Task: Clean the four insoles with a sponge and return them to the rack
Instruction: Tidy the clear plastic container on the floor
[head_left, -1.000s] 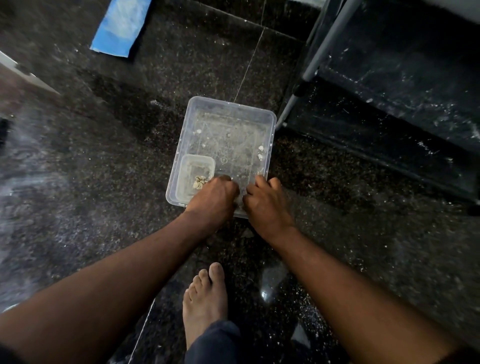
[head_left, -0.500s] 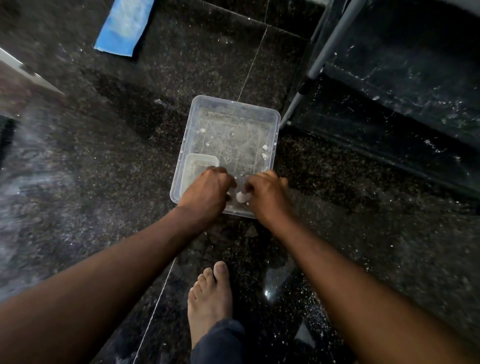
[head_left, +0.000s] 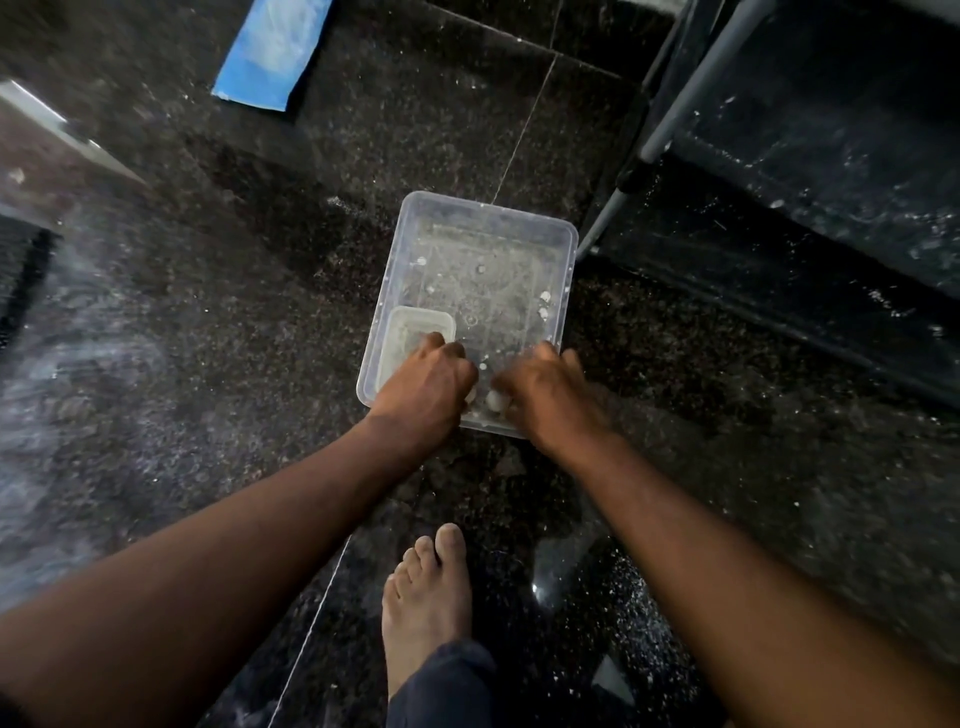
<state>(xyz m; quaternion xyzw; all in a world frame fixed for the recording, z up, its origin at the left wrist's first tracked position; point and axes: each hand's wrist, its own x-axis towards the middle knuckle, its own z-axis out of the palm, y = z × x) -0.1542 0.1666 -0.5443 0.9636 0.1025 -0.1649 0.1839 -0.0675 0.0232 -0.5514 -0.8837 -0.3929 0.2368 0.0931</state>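
A clear plastic tub (head_left: 563, 244) of soapy water stands on the dark floor. Both my hands are over its near end, knuckles up and fingers curled down inside. My left hand (head_left: 423, 387) is a fist over a small clear container (head_left: 415, 319) in the tub's near left corner. My right hand (head_left: 548, 397) is curled just beside it. A small white foamy bit of the sponge (head_left: 496, 401) shows between the two hands; the rest is hidden in their grip. No insole is in view. The dark rack (head_left: 675, 117) with grey poles stands at the right.
A blue cloth (head_left: 272, 49) lies on the floor at the top left. My bare foot (head_left: 426, 597) stands on the wet, speckled black tiles just behind the tub. The rack's lower shelf (head_left: 779, 291) reaches close to the tub's right side.
My left hand moved over the small container and covered the pale lump that lay in it. Both hands slid further into the tub. White foam now shows between them.
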